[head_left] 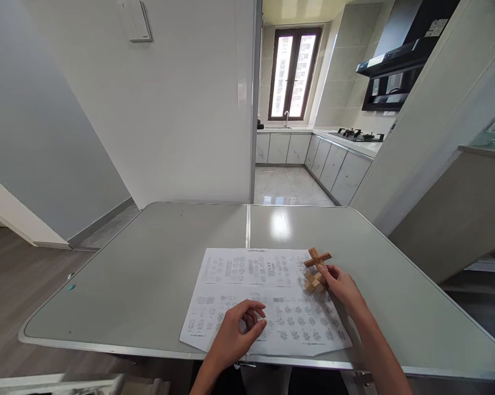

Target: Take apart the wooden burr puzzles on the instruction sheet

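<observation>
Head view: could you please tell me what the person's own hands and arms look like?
Both hands are bare: the left hand and the right hand wear no gloves, and no ring, watch or band shows. The left forearm and the right forearm are uncovered down to the picture's edge; no sleeve is in view.

Grey folding table, metal rim, seam down the centre. One printed diagram sheet lies flat across the seam, close to my edge. Small teal speck sits near the left rim.
</observation>
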`<control>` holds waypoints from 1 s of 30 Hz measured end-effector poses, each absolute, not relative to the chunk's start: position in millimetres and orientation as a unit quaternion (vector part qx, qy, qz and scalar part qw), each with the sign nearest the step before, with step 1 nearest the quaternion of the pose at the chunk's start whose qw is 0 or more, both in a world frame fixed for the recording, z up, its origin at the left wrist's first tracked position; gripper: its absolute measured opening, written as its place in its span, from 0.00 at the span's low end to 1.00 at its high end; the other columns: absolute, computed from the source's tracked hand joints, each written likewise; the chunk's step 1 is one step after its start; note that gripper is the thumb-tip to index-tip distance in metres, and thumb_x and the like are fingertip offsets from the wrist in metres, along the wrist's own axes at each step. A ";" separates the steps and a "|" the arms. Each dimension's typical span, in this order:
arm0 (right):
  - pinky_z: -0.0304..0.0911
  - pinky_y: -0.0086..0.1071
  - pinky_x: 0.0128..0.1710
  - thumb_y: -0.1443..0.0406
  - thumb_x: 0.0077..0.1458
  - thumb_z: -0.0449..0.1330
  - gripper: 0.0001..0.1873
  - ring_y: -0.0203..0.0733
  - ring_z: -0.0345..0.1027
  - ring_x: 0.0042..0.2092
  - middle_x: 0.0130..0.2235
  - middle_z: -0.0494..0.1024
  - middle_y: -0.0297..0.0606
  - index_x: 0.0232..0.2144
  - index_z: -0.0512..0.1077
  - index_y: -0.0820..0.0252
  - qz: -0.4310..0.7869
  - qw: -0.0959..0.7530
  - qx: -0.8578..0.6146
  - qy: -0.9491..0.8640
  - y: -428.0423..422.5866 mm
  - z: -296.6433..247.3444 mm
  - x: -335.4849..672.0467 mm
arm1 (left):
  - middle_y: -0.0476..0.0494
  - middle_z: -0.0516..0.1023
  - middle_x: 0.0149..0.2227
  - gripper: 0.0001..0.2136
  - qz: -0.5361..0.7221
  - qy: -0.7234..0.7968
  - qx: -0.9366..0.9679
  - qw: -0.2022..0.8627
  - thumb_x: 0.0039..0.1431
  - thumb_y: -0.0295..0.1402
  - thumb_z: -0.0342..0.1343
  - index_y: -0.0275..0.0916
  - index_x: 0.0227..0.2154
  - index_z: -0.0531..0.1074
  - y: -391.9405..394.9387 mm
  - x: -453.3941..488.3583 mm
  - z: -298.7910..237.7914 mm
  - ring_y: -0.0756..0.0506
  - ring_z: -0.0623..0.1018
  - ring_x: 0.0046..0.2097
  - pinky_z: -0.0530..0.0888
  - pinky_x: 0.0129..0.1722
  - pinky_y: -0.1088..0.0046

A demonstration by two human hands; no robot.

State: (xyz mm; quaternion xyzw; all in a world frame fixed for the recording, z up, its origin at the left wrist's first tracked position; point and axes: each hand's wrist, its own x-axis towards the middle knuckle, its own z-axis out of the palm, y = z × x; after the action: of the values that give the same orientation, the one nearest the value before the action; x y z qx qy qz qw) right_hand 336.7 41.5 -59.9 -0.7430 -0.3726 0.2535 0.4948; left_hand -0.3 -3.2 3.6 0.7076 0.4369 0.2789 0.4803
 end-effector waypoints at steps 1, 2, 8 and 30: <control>0.65 0.33 0.25 0.41 0.44 0.66 0.29 0.47 0.75 0.28 0.27 0.83 0.43 0.29 0.80 0.62 0.267 0.491 -0.740 -0.375 42.5 -60.2 337.5 | 0.44 0.82 0.43 0.13 0.277 0.437 0.707 0.481 0.65 0.43 0.57 0.44 0.47 0.76 -3.1 -0.5 3.2 0.46 0.77 0.38 0.76 0.41 0.69; 0.64 0.33 0.24 0.41 0.43 0.66 0.29 0.47 0.75 0.27 0.27 0.83 0.43 0.29 0.80 0.62 0.283 0.485 -0.737 -0.377 43.4 -60.1 338.5 | 0.44 0.82 0.43 0.13 0.277 0.438 0.707 0.481 0.65 0.43 0.57 0.44 0.47 0.76 -3.1 -0.8 2.9 0.46 0.76 0.38 0.76 0.41 0.69; 0.63 0.33 0.24 0.38 0.43 0.65 0.32 0.46 0.73 0.26 0.26 0.82 0.44 0.27 0.79 0.63 0.296 0.488 -0.731 -0.375 48.9 -52.1 344.7 | 0.44 0.82 0.43 0.14 0.275 0.444 0.706 0.479 0.65 0.44 0.57 0.44 0.48 0.76 -4.0 -0.9 2.4 0.45 0.77 0.39 0.76 0.41 0.69; 0.64 0.31 0.35 0.55 0.69 0.55 0.14 0.41 0.71 0.30 0.29 0.77 0.33 0.38 0.76 0.55 0.381 0.462 -0.486 -0.637 -28.8 -11.0 205.4 | 0.37 0.73 0.60 0.38 0.312 0.436 0.679 0.502 0.52 0.39 0.71 0.48 0.65 0.61 -0.7 -6.3 -6.9 0.38 0.77 0.52 0.74 0.54 0.56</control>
State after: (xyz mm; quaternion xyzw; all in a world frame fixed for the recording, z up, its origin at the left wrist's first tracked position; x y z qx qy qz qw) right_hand 205.4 -28.8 -11.0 -0.4860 -0.6366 0.3813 0.4618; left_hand -6.3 -0.7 -6.9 0.6788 0.4362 0.3117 0.5018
